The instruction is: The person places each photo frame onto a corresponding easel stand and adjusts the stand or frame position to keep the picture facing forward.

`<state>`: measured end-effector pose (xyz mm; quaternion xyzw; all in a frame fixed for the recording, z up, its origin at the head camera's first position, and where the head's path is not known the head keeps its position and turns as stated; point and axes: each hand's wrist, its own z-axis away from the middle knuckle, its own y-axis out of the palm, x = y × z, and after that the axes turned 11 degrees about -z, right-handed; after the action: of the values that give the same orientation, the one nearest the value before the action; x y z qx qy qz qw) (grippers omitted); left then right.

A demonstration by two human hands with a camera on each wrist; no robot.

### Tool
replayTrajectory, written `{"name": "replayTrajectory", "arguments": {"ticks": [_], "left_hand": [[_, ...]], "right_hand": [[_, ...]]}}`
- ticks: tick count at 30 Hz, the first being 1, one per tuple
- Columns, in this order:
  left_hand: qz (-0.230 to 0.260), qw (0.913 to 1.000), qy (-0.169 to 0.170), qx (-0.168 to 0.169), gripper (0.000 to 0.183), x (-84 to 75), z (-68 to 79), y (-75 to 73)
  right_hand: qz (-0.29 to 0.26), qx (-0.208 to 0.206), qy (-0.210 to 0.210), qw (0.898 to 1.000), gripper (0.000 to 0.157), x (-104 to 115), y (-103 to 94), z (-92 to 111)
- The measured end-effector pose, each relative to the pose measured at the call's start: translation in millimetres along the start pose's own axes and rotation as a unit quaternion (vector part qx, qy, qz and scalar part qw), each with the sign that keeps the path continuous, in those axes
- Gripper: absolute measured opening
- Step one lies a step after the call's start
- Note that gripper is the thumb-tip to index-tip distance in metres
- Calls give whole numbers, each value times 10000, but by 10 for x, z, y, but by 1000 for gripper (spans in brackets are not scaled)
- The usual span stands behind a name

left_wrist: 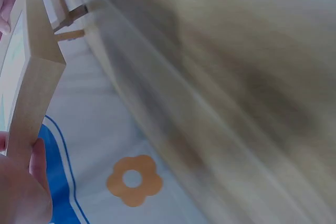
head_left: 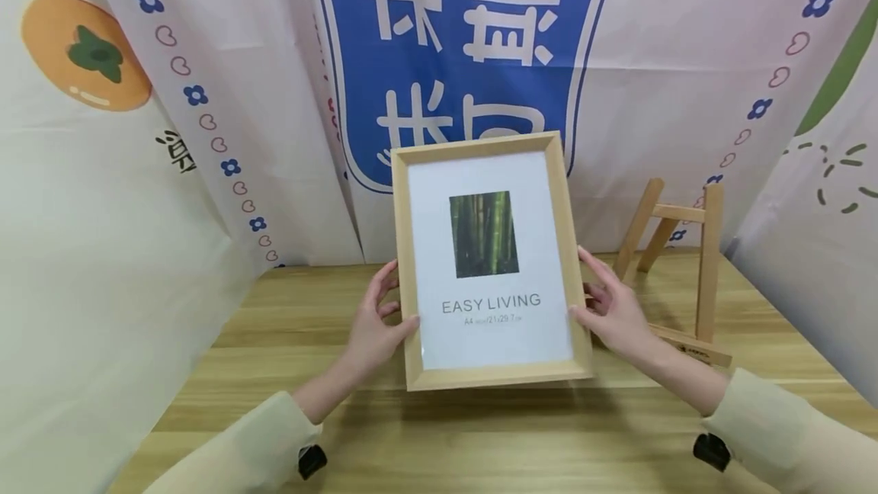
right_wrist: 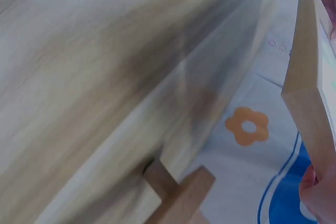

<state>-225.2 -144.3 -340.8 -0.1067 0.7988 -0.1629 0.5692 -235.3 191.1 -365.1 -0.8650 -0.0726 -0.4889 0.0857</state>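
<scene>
Picture frame [head_left: 490, 261] is held tilted above the bench [head_left: 261, 341], left of the easel [head_left: 709, 265]. Opposite sides are pinched by left hand [head_left: 377, 317] and right hand [head_left: 615, 309], each grip closed around its edge, presumably to balance the load.

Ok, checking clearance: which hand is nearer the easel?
The right hand, gripping the picture frame on the side towards the easel; the left hand grips the opposite side.

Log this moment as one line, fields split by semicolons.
left hand: grips picture frame, left side; right hand: grips its right side; picture frame: held above table; easel: standing on table, right
</scene>
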Motion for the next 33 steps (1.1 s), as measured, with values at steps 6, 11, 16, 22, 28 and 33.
{"name": "replayTrajectory", "arguments": {"ticks": [6, 11, 16, 22, 28, 33], "left_hand": [[302, 9970, 700, 96, 83, -82, -226, 188], [369, 9930, 1097, 233, 81, -163, -425, 371], [337, 9887, 1402, 408, 80, -260, -625, 574], [224, 9840, 1698, 493, 80, -352, -824, 811], [-11, 9826, 1775, 553, 78, -448, -988, 1021], [-52, 9749, 2130, 639, 76, -570, -1132, 1149]], "right_hand": [[373, -292, -178, 9987, 86, 132, -223, 15], [492, -540, -259, 9970, 89, 224, -421, 48], [658, -913, -342, 9931, 89, 294, -611, 105], [1190, -1286, -401, 9837, 86, 346, -797, 144], [1763, -1722, -526, 9677, 87, 366, -962, 149], [1715, -1953, -595, 9638, 86, 422, -1104, 135]]}}
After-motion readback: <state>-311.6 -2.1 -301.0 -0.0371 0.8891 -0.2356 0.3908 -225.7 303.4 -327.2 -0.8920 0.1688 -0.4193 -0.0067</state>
